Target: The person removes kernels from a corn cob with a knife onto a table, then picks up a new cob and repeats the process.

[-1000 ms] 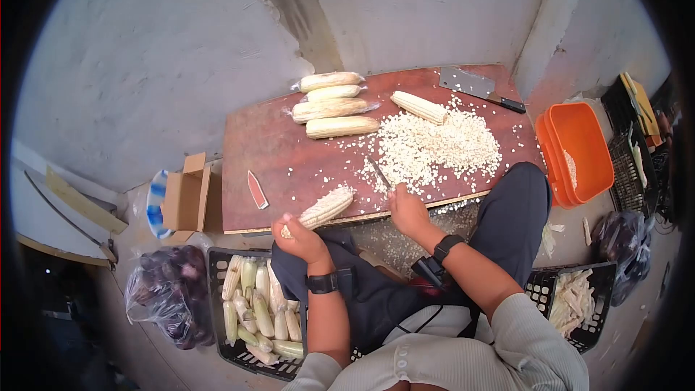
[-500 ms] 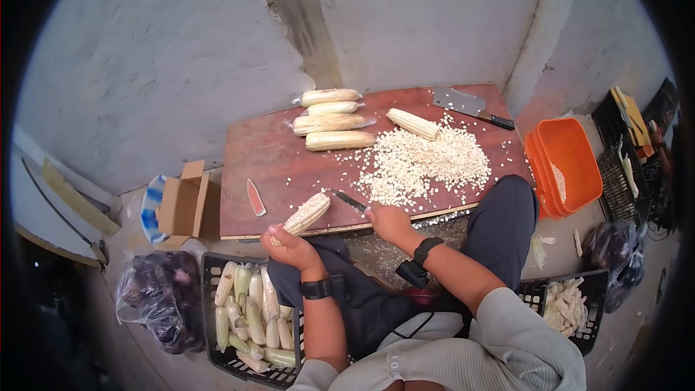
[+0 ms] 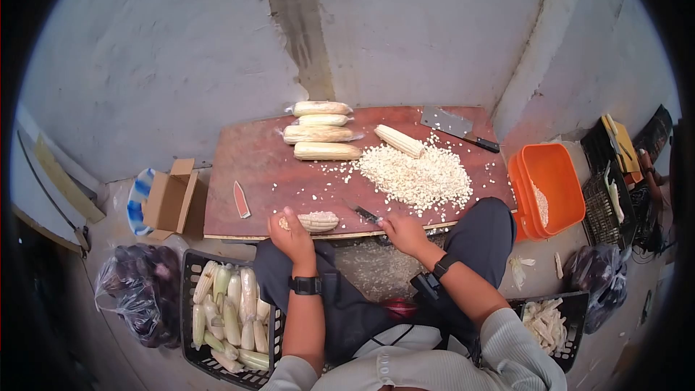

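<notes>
Corn cob (image 3: 318, 221) in left fingers (image 3: 291, 220), knife (image 3: 365, 213) in right fingers (image 3: 389, 227).

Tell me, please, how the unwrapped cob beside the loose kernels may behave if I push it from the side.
The cob would probably roll, because it looks long and rounded. Its path may be uneven: loose kernels lie against its near end and could scatter. It should stay stiff, as its shape looks thick and straight.
</notes>
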A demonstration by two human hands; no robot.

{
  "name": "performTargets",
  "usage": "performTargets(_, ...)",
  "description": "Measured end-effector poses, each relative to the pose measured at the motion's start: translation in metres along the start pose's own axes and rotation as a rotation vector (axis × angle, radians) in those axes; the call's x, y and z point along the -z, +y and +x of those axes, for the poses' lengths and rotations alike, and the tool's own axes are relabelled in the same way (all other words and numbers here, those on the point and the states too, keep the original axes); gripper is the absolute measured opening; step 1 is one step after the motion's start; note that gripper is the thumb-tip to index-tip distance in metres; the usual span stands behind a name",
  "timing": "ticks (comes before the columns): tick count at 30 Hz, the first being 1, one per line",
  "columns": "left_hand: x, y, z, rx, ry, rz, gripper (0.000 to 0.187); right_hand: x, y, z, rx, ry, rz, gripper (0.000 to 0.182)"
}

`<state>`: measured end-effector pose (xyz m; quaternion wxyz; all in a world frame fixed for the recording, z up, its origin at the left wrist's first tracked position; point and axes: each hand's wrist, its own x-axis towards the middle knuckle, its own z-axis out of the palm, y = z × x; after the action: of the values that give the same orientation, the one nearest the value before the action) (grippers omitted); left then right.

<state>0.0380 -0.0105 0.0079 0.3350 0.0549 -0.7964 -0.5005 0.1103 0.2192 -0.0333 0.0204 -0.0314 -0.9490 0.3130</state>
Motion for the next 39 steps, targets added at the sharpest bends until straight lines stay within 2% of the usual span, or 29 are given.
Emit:
performTargets(4, -0.005, -0.007, -0.001, 0.02, -0.001, -0.015, 0.031, -0.02, 0.016, -0.012, -0.081, -0.04, -0.095, 0.03)
performTargets(7, -0.005, -0.002, -0.003, 0.058, -0.029, -0.103, 0.034, -0.006, 0.041, 0.009, -0.312, 0.14, -0.114, 0.027)
performTargets(10, -0.004, 0.004, -0.001, 0.089, -0.044, -0.146, 0.037, 0.017, 0.042, 0.02, -0.237, 0.161, -0.191, 0.025)
performTargets(13, -0.008, -0.003, -0.002, 0.122, -0.092, -0.227, 0.039, 0.036, 0.004, 0.01, -0.251, 0.183, -0.029, 0.029)
performTargets(14, -0.012, -0.003, -0.003, 0.097, -0.116, -0.185, 0.04, 0.03, 0.0, 0.004, -0.111, 0.325, -0.021, 0.023)
performTargets(17, -0.018, 0.001, -0.006, 0.044, -0.185, -0.084, 0.043, 0.007, -0.005, -0.011, -0.004, 0.419, 0.131, 0.023)
performTargets(18, -0.021, 0.001, -0.007, 0.039, -0.206, -0.075, 0.044, -0.005, 0.003, -0.014, 0.094, 0.509, -0.022, 0.022)
performTargets(21, -0.021, -0.003, -0.009, -0.049, -0.273, -0.039, 0.043, -0.022, 0.016, -0.025, -0.259, 0.08, -0.014, 0.022)
performTargets(23, -0.024, -0.009, -0.012, -0.091, -0.291, -0.105, 0.042, -0.021, 0.015, -0.024, -0.184, 0.178, 0.013, 0.021)
performTargets(24, -0.025, -0.008, -0.015, -0.005, -0.32, -0.216, 0.043, -0.009, 0.005, -0.025, -0.17, 0.198, 0.017, 0.021)
performTargets(26, -0.027, -0.006, -0.021, 0.005, -0.35, -0.249, 0.045, -0.007, 0.003, -0.027, -0.13, 0.244, 0.013, 0.021)
performTargets(29, -0.031, -0.012, -0.022, -0.067, -0.412, -0.185, 0.048, -0.023, 0.027, -0.026, -0.189, 0.096, -0.07, 0.022)
performTargets(32, -0.033, -0.006, -0.021, -0.042, -0.456, -0.225, 0.047, -0.02, 0.017, -0.023, -0.151, 0.144, -0.004, 0.022)
performTargets(36, -0.033, -0.013, -0.024, -0.046, -0.509, -0.278, 0.047, 0.0, -0.025, -0.024, -0.049, 0.154, 0.153, 0.022)
performTargets(38, -0.029, -0.008, -0.024, -0.037, -0.513, -0.297, 0.045, 0.007, -0.046, -0.026, 0.016, 0.224, 0.244, 0.023)
performTargets(39, -0.025, -0.001, -0.024, 0.024, -0.525, -0.322, 0.043, 0.01, -0.056, -0.027, 0.049, 0.256, 0.291, 0.023)
